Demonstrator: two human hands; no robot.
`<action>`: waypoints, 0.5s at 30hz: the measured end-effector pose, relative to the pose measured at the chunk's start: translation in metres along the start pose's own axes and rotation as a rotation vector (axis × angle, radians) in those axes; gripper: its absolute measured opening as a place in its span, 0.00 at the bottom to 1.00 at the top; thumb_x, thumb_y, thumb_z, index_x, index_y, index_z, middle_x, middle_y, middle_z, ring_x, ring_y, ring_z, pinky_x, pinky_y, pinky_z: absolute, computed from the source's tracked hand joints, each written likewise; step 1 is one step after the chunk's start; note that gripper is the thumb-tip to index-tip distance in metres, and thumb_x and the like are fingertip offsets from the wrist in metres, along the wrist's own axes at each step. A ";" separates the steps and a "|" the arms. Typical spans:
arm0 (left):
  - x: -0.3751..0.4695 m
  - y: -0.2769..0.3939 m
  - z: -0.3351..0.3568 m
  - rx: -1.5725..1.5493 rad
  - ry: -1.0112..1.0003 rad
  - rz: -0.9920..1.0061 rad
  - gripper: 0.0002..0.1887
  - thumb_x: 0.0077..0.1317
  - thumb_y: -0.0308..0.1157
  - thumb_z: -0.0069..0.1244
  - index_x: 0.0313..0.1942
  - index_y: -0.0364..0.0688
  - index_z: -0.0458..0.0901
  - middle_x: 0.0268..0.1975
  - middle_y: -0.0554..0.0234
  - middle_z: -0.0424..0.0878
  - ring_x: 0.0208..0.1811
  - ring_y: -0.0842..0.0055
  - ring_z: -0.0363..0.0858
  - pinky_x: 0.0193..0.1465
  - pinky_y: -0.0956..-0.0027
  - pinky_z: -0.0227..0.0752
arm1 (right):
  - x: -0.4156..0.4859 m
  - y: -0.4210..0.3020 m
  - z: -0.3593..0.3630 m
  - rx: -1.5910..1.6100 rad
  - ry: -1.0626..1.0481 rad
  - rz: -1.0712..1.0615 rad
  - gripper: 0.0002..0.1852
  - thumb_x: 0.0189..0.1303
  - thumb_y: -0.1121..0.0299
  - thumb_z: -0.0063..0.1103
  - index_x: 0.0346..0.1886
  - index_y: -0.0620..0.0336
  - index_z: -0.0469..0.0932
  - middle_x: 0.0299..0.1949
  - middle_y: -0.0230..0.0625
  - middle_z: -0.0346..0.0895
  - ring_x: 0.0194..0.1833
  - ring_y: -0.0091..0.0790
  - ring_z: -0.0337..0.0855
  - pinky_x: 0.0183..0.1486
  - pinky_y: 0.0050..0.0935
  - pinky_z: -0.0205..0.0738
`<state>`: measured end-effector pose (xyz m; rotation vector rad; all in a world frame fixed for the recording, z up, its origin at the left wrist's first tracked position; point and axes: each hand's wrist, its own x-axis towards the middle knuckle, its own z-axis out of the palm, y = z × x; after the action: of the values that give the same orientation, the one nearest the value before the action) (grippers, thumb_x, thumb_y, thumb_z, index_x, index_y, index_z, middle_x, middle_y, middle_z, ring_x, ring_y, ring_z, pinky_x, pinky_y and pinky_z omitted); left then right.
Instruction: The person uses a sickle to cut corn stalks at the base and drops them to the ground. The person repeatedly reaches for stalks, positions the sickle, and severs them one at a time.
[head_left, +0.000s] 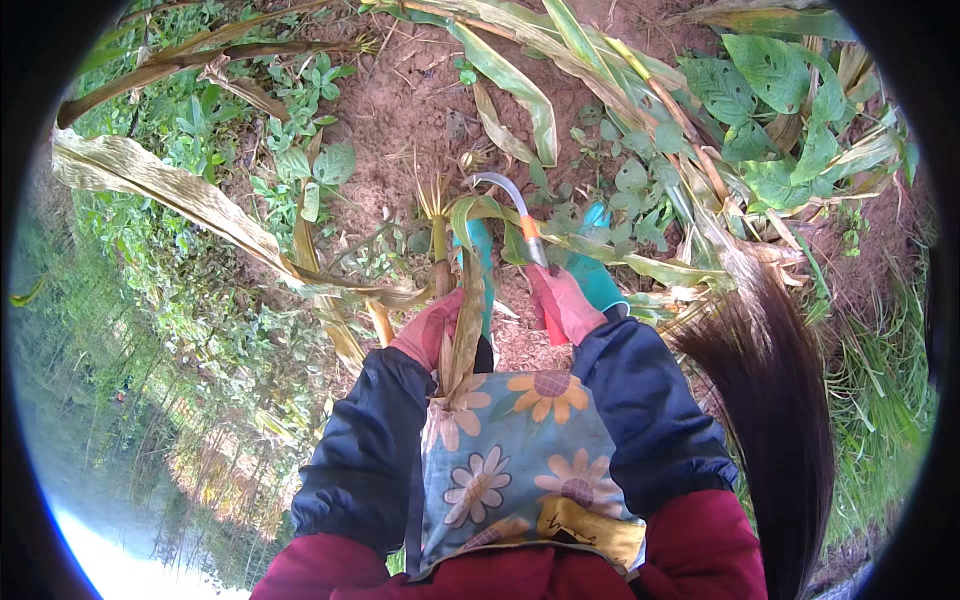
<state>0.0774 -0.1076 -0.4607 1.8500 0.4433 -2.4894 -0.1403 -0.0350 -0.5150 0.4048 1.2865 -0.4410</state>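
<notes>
My left hand (433, 328), in a pink glove, is closed around a maize stalk (440, 247) low in the middle of the view; dry leaves hang beside it. The stalk's splayed roots or prongs show at its upper end. My right hand (562, 301), gloved in pink as well, grips the red-orange handle of a sickle (513, 196). Its curved blade points up and left, to the right of the stalk, and a green leaf lies between them. Whether the blade touches anything cannot be told. A flowered apron (517, 465) covers my front.
Teal boots (595, 279) stand on reddish soil beyond my hands. Cut or fallen maize stalks with dry leaves (675, 112) lie at the upper right. Long dry leaves (172, 191) and low weeds spread at the left. Dark hair hangs at the right; grass grows behind it.
</notes>
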 end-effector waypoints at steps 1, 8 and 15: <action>0.004 -0.003 0.000 -0.021 0.027 0.017 0.13 0.68 0.45 0.50 0.38 0.44 0.79 0.26 0.70 0.81 0.21 0.81 0.78 0.23 0.78 0.73 | 0.015 -0.001 0.009 0.011 -0.018 0.022 0.16 0.65 0.49 0.52 0.40 0.51 0.69 0.20 0.29 0.68 0.16 0.30 0.69 0.14 0.35 0.65; -0.044 0.002 0.015 0.192 0.106 -0.167 0.16 0.69 0.46 0.46 0.41 0.42 0.79 0.24 0.69 0.80 0.17 0.79 0.75 0.20 0.76 0.71 | -0.003 0.010 0.016 0.062 -0.057 0.047 0.16 0.64 0.51 0.55 0.35 0.54 0.69 0.16 0.29 0.66 0.14 0.30 0.67 0.14 0.34 0.62; -0.146 -0.049 0.040 -0.016 0.100 -0.284 0.14 0.71 0.41 0.45 0.47 0.41 0.78 0.27 0.74 0.80 0.16 0.89 0.71 0.17 0.88 0.61 | -0.096 0.038 0.010 0.184 -0.089 0.047 0.16 0.65 0.53 0.56 0.41 0.55 0.66 0.21 0.27 0.68 0.17 0.26 0.69 0.13 0.29 0.64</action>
<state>0.0754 -0.0934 -0.3023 2.0412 0.7779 -2.5575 -0.1335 0.0004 -0.4176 0.5625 1.1518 -0.5339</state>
